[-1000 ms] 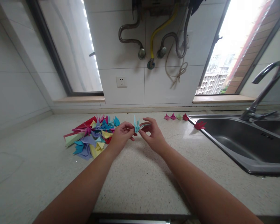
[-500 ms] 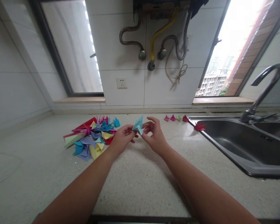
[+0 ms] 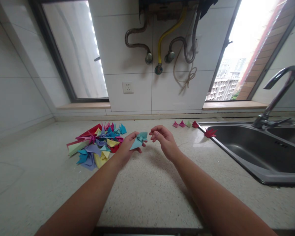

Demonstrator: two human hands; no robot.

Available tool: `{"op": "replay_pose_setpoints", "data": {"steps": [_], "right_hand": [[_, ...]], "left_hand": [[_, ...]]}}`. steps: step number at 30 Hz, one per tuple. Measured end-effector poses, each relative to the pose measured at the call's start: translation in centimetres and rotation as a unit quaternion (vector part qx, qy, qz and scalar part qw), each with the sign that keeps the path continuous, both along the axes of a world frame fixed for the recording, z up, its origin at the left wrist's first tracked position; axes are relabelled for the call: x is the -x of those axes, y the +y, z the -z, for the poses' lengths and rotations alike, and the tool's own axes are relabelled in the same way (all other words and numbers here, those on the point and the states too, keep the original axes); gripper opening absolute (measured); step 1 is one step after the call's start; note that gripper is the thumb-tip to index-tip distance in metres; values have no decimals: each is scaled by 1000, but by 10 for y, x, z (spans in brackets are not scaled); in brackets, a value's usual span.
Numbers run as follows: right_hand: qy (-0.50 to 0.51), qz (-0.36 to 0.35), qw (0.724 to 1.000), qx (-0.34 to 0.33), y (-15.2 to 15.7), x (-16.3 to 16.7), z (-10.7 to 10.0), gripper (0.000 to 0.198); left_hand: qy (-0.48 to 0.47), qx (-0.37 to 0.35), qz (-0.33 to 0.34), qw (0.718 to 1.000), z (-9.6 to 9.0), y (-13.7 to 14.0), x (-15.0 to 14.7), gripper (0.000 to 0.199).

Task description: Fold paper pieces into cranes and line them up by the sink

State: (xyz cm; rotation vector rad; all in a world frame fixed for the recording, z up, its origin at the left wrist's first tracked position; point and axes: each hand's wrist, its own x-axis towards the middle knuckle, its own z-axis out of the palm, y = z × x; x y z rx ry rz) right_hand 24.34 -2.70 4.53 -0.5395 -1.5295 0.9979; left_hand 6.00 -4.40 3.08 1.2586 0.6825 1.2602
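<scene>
A light-blue folded paper crane (image 3: 139, 141) rests in my left hand (image 3: 127, 146), held between the thumb and fingers above the countertop. Its folded wings lie flat and tilted over the fingers. Just to the right, my right hand (image 3: 163, 141) is loosely closed, its fingers curled towards the thumb. A small gap parts those fingertips from the crane, and I see nothing between them. Left of my left hand, close to its wrist, spreads a pile of colourful folded paper pieces (image 3: 92, 149) in blue, purple, yellow, red and pink.
Several small paper cranes (image 3: 182, 124) stand in a row by the back wall. A red paper crane (image 3: 210, 132) sits on the rim of the steel sink (image 3: 245, 150) at right, under a curved faucet (image 3: 281, 85). The speckled countertop (image 3: 142, 196) spans the front.
My right hand has let go of the crane and drawn its fingers together beside it. In my left hand the crane has turned and tipped flatter and lower.
</scene>
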Motion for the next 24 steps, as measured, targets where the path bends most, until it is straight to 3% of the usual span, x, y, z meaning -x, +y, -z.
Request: {"op": "replay_pose_setpoints", "data": {"steps": [6, 14, 24], "right_hand": [[-30, -57, 998, 8, -8, 2, -8, 25], [-63, -57, 996, 28, -11, 3, -10, 24], [12, -104, 991, 87, -4, 8, 0, 23]], "left_hand": [[-3, -31, 35, 999, 1, -1, 0, 16], [-13, -22, 39, 999, 0, -3, 1, 19], [-33, -1, 70, 997, -6, -8, 0, 19]]}}
